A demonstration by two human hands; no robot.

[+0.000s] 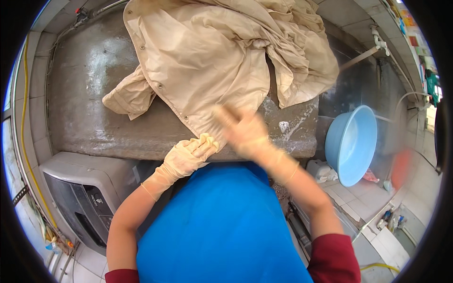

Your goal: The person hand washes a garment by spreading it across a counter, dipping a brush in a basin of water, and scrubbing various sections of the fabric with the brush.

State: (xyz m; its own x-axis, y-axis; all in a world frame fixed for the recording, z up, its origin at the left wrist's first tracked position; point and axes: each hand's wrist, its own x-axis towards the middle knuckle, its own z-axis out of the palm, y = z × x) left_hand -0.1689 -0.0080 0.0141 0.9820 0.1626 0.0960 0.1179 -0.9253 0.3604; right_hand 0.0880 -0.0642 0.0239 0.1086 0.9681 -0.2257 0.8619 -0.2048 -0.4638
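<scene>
Beige cloth garment (207, 61) in your head view: lies across the wet, shiny slab (85, 89), sleeve (133, 94) out to the left, folds bunched at the far right, lower corner at the slab's near edge, by your blue apron (222, 226).

Your gloved left hand (186, 156) has its fingers curled together over that corner, looks like a pinch on the hem. Your gloved right hand (243, 134) is over the cloth just beside it, motion-blurred; a brownish shape at its fingers, can't tell if you're holding something or how the fingers are set.

Handling, my read: soft, limp, thin, no stiffness to lean on. Big piece, so probably heavy if soaked. Likely slippery on that slab, white suds (283, 126) near the right edge, and wet gloves won't help grip. Not fragile, but mind the metal snaps (160, 86); they could catch a glove.

Best hold: the doubled hem corner you're on, or the snap edge between fasteners. For lifting, gather a thick bunch with both hands; a single layer would probably slip.
</scene>
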